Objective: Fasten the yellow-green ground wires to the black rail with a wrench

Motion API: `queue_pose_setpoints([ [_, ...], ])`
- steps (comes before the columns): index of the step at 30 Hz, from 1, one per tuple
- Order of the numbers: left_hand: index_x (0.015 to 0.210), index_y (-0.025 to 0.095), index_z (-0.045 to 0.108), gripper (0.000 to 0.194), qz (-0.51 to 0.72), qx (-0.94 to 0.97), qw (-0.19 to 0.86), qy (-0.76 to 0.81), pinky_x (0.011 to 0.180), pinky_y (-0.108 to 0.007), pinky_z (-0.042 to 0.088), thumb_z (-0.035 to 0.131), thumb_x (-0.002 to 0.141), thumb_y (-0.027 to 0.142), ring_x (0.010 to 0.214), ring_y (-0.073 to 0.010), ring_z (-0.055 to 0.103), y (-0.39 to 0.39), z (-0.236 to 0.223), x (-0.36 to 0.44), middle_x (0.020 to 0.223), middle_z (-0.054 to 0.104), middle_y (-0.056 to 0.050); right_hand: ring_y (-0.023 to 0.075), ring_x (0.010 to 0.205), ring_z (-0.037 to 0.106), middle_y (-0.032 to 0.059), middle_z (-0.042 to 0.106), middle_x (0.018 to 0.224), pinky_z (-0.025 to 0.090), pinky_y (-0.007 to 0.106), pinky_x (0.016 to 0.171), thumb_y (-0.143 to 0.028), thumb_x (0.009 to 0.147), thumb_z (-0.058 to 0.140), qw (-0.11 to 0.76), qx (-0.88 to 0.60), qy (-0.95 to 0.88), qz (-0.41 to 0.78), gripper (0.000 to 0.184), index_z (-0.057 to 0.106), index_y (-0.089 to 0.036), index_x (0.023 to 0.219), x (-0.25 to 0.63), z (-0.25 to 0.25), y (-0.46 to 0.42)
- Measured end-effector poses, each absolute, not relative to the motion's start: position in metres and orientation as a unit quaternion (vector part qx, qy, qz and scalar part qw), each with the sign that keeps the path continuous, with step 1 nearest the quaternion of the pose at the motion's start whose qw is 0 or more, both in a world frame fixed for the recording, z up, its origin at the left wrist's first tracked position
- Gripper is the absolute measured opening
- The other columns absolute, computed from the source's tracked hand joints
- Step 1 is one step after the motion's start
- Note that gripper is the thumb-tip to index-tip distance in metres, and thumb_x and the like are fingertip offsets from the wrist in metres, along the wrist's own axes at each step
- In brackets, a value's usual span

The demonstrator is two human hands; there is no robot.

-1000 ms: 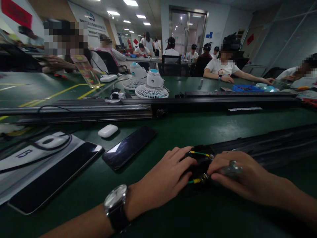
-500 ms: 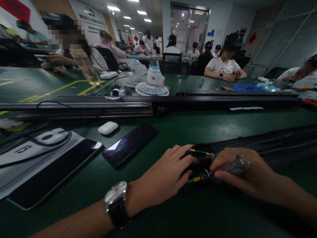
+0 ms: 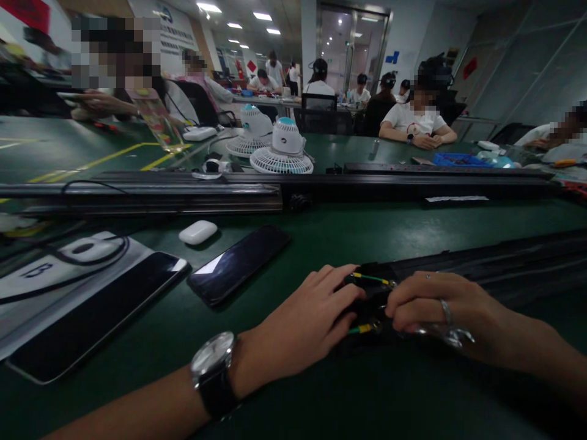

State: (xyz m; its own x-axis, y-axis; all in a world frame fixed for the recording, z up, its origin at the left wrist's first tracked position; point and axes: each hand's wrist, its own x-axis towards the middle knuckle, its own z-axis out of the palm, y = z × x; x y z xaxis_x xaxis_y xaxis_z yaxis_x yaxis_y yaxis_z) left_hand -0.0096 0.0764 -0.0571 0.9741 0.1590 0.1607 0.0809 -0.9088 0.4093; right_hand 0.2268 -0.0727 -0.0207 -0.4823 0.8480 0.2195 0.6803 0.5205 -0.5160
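Observation:
My left hand (image 3: 293, 324), with a watch on its wrist, lies with bent fingers closed over the left end of a black part (image 3: 373, 300). Two short green-and-yellow wires with ring ends show there: an upper wire (image 3: 372, 278) by the index fingertip and a lower wire (image 3: 359, 330) beside another finger. At the part's right side, my right hand (image 3: 463, 308) has its fingers curled round an open-end wrench (image 3: 452, 335). The wrench's jaw sticks out below the fingers, toward the wrist; its other end is hidden by the hand.
A dark phone (image 3: 241, 263), a white earbud case (image 3: 198, 232) and a larger black-screened device (image 3: 98, 318) lie left of my hands. Long metal rails (image 3: 192, 198) cross the green table beyond them. Two white fans (image 3: 282, 153) stand behind the rails. Other people sit farther back.
The wrench has swung down in my right hand: its jaw was above the fingers and is now below them. The right fingers are more curled. My left hand stays on the black part.

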Motion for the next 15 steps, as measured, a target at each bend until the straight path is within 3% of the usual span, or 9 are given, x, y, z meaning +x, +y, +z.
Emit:
queue_pose_setpoints([
  [5, 0.132, 0.026, 0.049, 0.030, 0.099, 0.971, 0.208, 0.061, 0.118, -0.042, 0.033, 0.044, 0.103, 0.026, 0.135, -0.0168, 0.036, 0.076, -0.058, -0.011, 0.154, 0.033, 0.001, 0.0123, 0.101, 0.064, 0.0049, 0.065, 0.111, 0.053, 0.023, 0.083, -0.009, 0.099, 0.056, 0.333, -0.470, -0.805, 0.145, 0.019, 0.060, -0.020, 0.114, 0.229, -0.026, -0.073],
  [15, 0.128, 0.023, 0.052, 0.028, 0.107, 0.967, 0.223, 0.058, 0.114, -0.046, 0.037, 0.048, 0.100, 0.024, 0.132, -0.0212, 0.039, 0.076, -0.057, -0.012, 0.154, 0.033, -0.003, 0.0119, 0.070, 0.066, 0.0010, 0.069, 0.086, 0.047, 0.022, 0.056, -0.030, 0.100, 0.061, 0.290, -0.541, -0.783, 0.104, 0.009, 0.064, -0.022, 0.103, 0.227, -0.035, -0.075],
])
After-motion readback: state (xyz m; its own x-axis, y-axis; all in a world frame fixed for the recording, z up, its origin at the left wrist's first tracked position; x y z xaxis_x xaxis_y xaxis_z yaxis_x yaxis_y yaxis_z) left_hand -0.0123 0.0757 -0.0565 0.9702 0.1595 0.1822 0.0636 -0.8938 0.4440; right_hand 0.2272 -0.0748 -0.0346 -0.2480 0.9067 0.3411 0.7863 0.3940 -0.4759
